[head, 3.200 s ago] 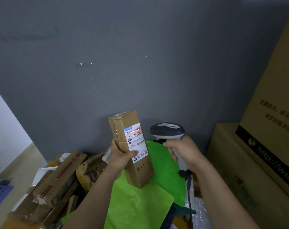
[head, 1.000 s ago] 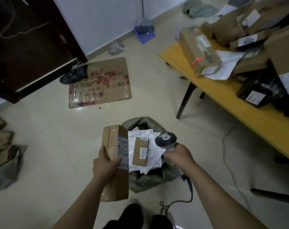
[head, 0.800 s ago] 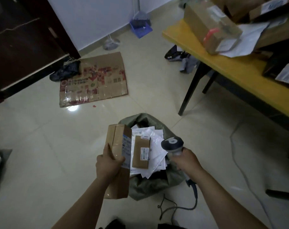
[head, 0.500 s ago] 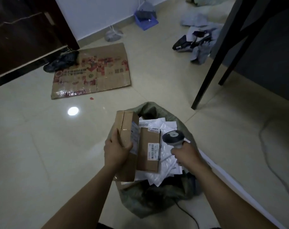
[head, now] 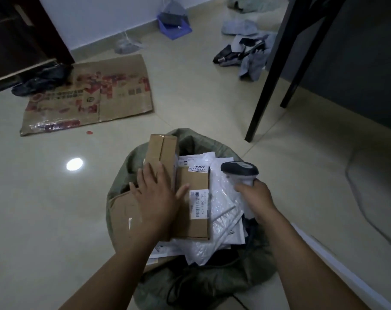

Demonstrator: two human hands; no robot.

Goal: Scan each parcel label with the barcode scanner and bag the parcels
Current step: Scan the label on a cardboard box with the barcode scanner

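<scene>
- Barcode scanner (head: 239,170): one, in right hand (head: 254,195).
- Boxes: two; plain box (head: 162,148) under left hand (head: 155,198), labelled box (head: 194,182) beside it.
- Sack (head: 201,285): one, beneath both hands.
- White mailers (head: 223,198): several, count unclear.

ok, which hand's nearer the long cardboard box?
Left. The left hand lies flat on the long box; the right hand is off to its right, gripping the scanner.
</scene>
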